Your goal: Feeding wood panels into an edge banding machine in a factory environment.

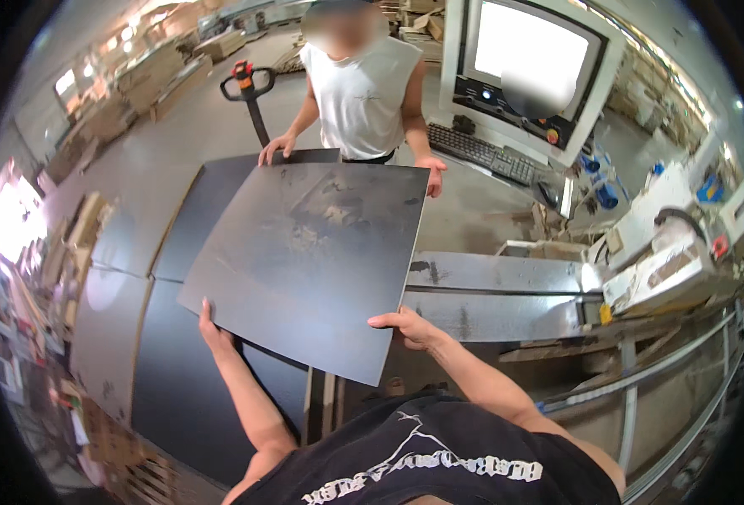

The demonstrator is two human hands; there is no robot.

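A large dark grey square panel (304, 252) with smudges on its face is held up in front of me, slightly tilted. My left hand (214, 330) grips its near left edge, the fingers mostly hidden beneath. On the near right side my right hand (407, 326) clasps the edge, thumb lying on top. Across from me a person in a white sleeveless shirt (362, 93) has one hand (279, 148) on the far left edge and the other hand (433, 172) at the far right corner. Stacked dark panels (191, 379) lie below and to the left.
At the right runs a metal machine bed (498, 311) with a white machine unit (658, 269) at its end. Beyond it stand a control cabinet with a lit screen (527, 42) and a keyboard (489, 156). A pallet truck handle (250, 88) rises at the back left.
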